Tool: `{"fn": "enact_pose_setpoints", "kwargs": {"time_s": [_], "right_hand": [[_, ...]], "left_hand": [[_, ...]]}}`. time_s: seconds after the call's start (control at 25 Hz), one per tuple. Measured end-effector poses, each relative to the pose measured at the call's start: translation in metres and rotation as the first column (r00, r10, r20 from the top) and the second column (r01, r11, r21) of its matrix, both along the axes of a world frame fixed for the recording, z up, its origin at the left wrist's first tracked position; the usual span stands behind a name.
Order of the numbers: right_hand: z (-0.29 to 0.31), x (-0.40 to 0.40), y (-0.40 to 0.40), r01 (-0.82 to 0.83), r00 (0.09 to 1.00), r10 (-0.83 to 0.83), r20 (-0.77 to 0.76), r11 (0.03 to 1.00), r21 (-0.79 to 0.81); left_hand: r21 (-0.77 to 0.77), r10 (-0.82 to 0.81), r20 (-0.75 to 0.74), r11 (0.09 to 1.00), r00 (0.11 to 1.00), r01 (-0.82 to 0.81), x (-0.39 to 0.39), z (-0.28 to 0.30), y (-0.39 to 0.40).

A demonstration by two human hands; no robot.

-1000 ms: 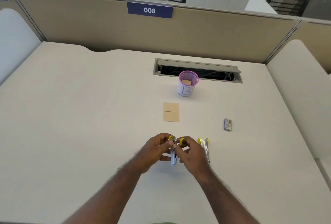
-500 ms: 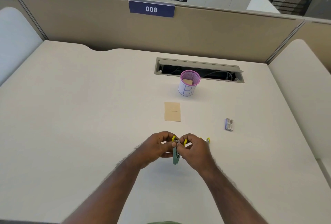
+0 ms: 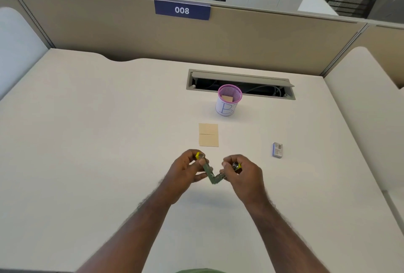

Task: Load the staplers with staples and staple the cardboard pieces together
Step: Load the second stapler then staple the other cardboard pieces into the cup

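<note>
Above the near part of the table, a stapler was held swung open in a V shape. One arm of it was gripped by the left hand, the other by the right hand. Two cardboard pieces were laid edge to edge just beyond the hands. A staple box was placed further to the right.

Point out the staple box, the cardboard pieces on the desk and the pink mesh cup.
staple box (image 3: 277, 150): head view, middle of its top face.
cardboard pieces (image 3: 208, 135): head view, on the seam between the two.
pink mesh cup (image 3: 225, 108): head view, on the white label marked B.
</note>
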State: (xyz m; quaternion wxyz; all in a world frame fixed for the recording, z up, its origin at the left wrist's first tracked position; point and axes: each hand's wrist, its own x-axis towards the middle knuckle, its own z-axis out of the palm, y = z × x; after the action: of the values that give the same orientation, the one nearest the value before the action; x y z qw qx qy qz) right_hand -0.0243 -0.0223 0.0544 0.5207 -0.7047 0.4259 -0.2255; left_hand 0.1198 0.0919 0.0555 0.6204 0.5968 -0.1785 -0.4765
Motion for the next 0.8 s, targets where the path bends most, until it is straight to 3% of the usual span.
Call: {"fn": "enact_pose_setpoints", "kwargs": {"time_s": [0.12,0.2,0.36,0.48,0.6,0.68,0.8], "right_hand": [[0.003,0.001,-0.004,0.065,0.953,-0.148,0.263,0.952,0.299],[0.006,0.002,-0.008,0.072,0.903,-0.257,0.344,0.880,0.470],[0.019,0.000,-0.023,-0.138,0.862,-0.230,0.452,0.751,0.646],[0.034,-0.001,-0.034,-0.269,0.894,-0.044,0.446,0.744,0.612],[0.048,0.004,-0.038,-0.350,0.921,0.171,0.351,0.759,0.549],[0.058,0.009,-0.037,-0.422,0.905,0.316,0.285,0.745,0.516],[0.067,0.017,-0.033,-0.436,0.899,0.417,0.135,0.818,0.374]], "left_hand": [[-0.140,0.102,-0.125,0.983,0.987,-0.119,0.008,0.004,0.003],[-0.221,0.098,-0.269,0.962,0.958,-0.161,0.011,0.005,0.007],[-0.279,-0.050,-0.572,0.950,0.819,-0.138,0.012,0.004,0.019],[-0.174,-0.200,-0.505,0.976,0.840,0.129,0.014,0.004,0.027],[-0.097,-0.481,-0.348,0.872,0.805,0.479,0.015,0.007,0.026],[-0.117,-0.554,-0.311,0.829,0.772,0.547,0.012,0.011,0.021],[-0.105,-0.488,-0.323,0.870,0.811,0.481,0.004,0.016,0.014]]}}
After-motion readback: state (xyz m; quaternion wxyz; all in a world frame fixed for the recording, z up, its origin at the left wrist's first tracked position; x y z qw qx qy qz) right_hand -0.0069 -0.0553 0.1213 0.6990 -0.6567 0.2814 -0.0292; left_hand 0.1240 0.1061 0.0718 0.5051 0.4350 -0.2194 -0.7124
